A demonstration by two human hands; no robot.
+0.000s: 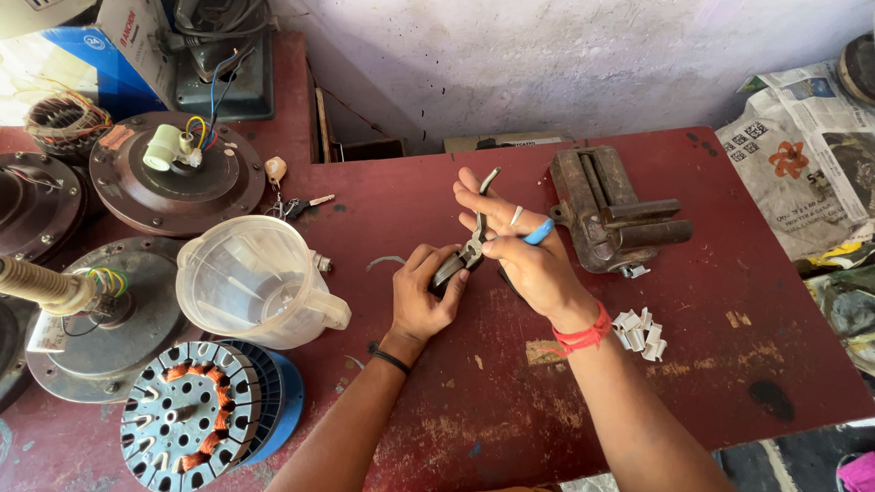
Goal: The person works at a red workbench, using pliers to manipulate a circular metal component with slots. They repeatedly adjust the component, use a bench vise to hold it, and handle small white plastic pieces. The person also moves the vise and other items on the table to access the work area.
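My left hand point(424, 296) grips the handles of a pair of pliers point(464, 257) over the middle of the dark red worktable point(706, 333). My right hand point(517, 247) is just above and to the right of it, fingers spread near the pliers' jaws. It holds a small white strip point(516, 216) between the fingers, and a blue piece point(540, 231) sticks out beside them. A thin dark rod point(488, 181) rises from the fingertips. A red thread band point(582, 334) circles my right wrist, a black band point(391, 360) my left.
A rusty metal vise point(608, 208) sits right of my hands, with a heap of small white pieces point(640, 333) below it. At left are a clear plastic jug point(252, 280), a wound stator point(199, 414), fan motor housings point(173, 174) and keys point(298, 207). Newspapers point(819, 153) lie at far right.
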